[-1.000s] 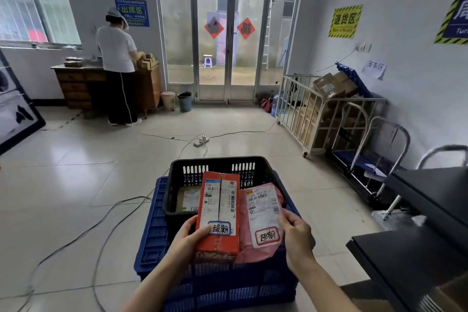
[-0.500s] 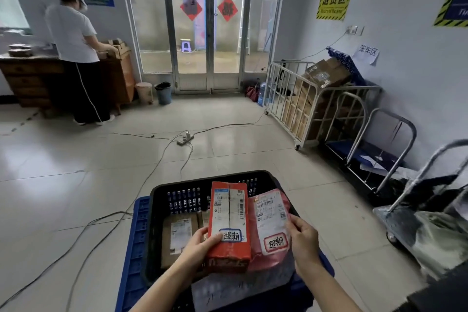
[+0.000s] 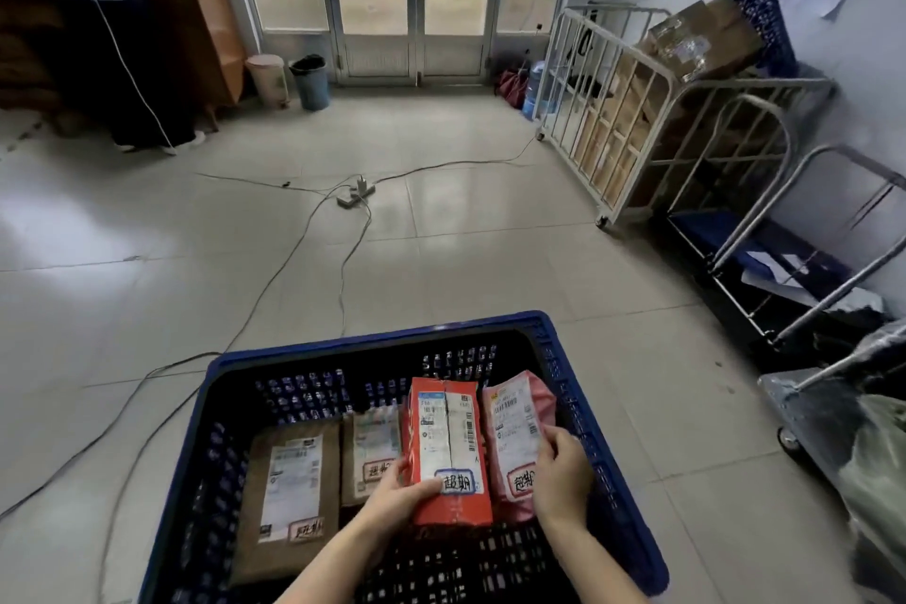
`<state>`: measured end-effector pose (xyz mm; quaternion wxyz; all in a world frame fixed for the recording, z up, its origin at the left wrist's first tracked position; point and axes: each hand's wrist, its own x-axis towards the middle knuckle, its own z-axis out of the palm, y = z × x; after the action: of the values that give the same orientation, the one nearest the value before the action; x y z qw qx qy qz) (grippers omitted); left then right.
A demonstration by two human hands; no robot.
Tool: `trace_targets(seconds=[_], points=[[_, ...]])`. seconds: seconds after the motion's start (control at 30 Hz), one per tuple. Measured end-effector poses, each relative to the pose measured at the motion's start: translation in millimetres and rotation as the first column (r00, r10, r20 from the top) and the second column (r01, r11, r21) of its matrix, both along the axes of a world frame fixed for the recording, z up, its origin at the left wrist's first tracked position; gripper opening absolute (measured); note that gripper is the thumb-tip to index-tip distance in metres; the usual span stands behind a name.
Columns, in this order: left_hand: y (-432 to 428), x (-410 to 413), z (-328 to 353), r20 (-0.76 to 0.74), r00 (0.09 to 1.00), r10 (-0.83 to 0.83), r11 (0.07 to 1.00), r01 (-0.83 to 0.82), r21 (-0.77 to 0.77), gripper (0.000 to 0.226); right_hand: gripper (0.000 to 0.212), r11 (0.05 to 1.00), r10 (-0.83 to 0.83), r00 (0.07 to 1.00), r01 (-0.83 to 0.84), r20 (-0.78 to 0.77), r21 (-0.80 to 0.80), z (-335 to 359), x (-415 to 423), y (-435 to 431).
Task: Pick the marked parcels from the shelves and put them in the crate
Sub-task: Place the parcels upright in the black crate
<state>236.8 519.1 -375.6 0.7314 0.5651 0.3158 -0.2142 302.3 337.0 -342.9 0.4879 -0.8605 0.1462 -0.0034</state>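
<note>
A dark blue crate [image 3: 377, 342] stands on the floor right below me. My left hand [image 3: 397, 495] grips an orange-red parcel [image 3: 448, 449] with a white label and a blue-framed mark, held low inside the crate. My right hand [image 3: 561, 476] grips a pink bag parcel [image 3: 515, 432] with a red-framed mark, just right of the orange one. Two brown marked parcels lie flat on the crate's bottom: a large one [image 3: 291, 495] at the left and a smaller one [image 3: 372, 454] partly hidden behind the orange parcel.
Cables and a power strip [image 3: 355, 194] run across the tiled floor ahead. A white cage trolley [image 3: 632, 123] with cardboard boxes and metal hand carts [image 3: 784, 260] line the right wall. A person [image 3: 113, 29] stands at a wooden desk [image 3: 206, 29], far left. Bins [image 3: 310, 81] stand by glass doors.
Both hands have lowered the orange and pink parcels down into the crate. My view has tipped downward and closer, so the crate's bottom and both brown parcels show.
</note>
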Motion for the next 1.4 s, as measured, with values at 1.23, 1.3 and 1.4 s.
trace_targets(seconds=[1.23, 1.3, 1.4], points=[[-20.4, 51.9, -96.4, -0.389, 0.728, -0.565, 0.146, 0.552, 0.821, 0.062, 0.056, 0.744, 0.464, 0.775, -0.604, -0.429, -0.286, -154.2, 44.3, 17.6], [-19.1, 54.8, -99.2, -0.402, 0.707, -0.583, 0.127, 0.567, 0.814, 0.065, 0.053, 0.730, 0.469, 0.757, -0.622, -0.454, -0.283, -166.3, 48.9, 17.2], [-15.9, 55.2, -101.0, -0.419, 0.676, -0.606, 0.103, 0.589, 0.802, 0.071, 0.061, 0.663, 0.456, 0.689, -0.685, -0.562, -0.302, -179.0, 63.4, 18.5]])
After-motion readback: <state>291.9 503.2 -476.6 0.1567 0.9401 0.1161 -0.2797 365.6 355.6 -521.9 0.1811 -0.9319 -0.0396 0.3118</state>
